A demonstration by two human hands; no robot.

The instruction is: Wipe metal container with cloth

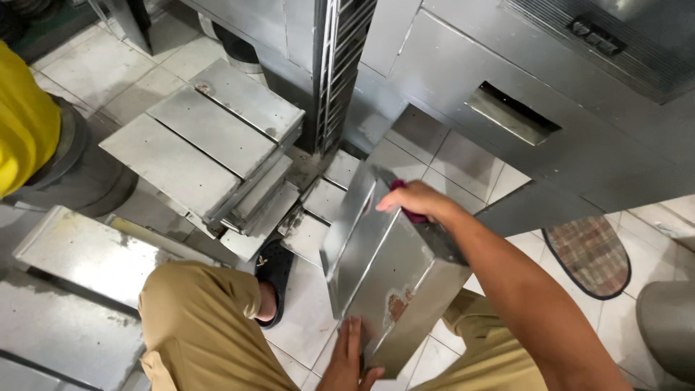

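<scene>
Nearest the lens, the person's left hand (350, 358) lies flat and spread against the lower face of a rectangular metal pan (387, 271), fingers pointing up the sheet, bracing rather than gripping. The pan is held tilted above the tiled floor (463, 163), between the person's knees in khaki trousers (195, 326). Its long axis runs from the lower corner by the left hand up and away toward the upper left, where its far edge rises near the base of a steel cabinet (463, 80).

The right hand (416, 201) sits at the pan's upper rim, fingers curled and pressed down over a dark red cloth or pad (413, 213); whether the fingers also hook the rim itself cannot be told. The right forearm runs along the pan's right side, so that hand holds the higher end and the left the lower.

A rust-coloured patch (397, 304) marks the pan's face near the lower corner.

To the left, well apart from the held pan, a stack of similar metal pans (210, 130) lies flat on the floor, with further pans (72, 253) at the lower left. A black sandal (274, 271) rests between the stack and the held pan. Open floor shows to the right of the forearm, bounded by a checked mat (590, 255). A slatted rack (344, 65) stands upright behind. Someone in a yellow garment (22, 123) is at the far left edge.
</scene>
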